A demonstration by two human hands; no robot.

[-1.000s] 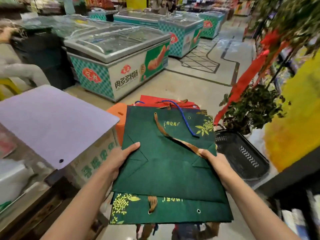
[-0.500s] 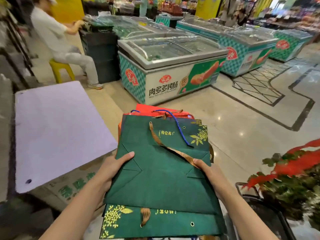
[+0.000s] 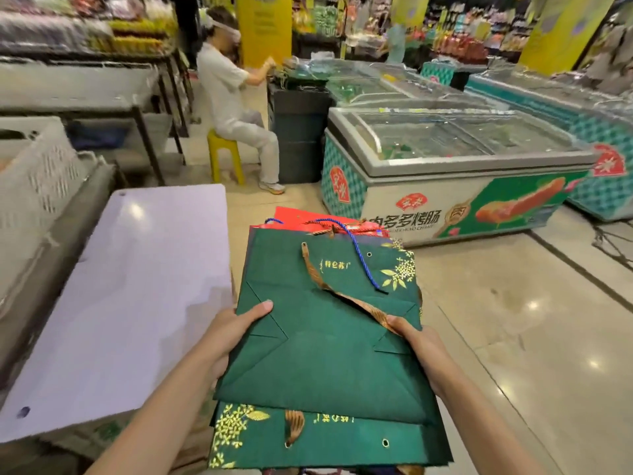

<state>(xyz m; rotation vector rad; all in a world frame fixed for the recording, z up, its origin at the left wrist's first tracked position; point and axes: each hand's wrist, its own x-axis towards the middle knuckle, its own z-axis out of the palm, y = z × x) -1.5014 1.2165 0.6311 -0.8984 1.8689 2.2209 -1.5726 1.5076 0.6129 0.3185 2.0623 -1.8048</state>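
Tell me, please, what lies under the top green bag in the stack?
A second green bag sticks out at the near edge, and a red bag shows at the far edge. The top green bag covers everything else beneath it.

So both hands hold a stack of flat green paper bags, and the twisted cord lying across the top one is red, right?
Not quite: in the head view the cord is blue, not red. Left hand and right hand do hold the green bags.

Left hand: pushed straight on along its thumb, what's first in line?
The left hand grips the top green bag at its edge. Sliding on across that face, the thumb would probably meet the brown ribbon handle first.
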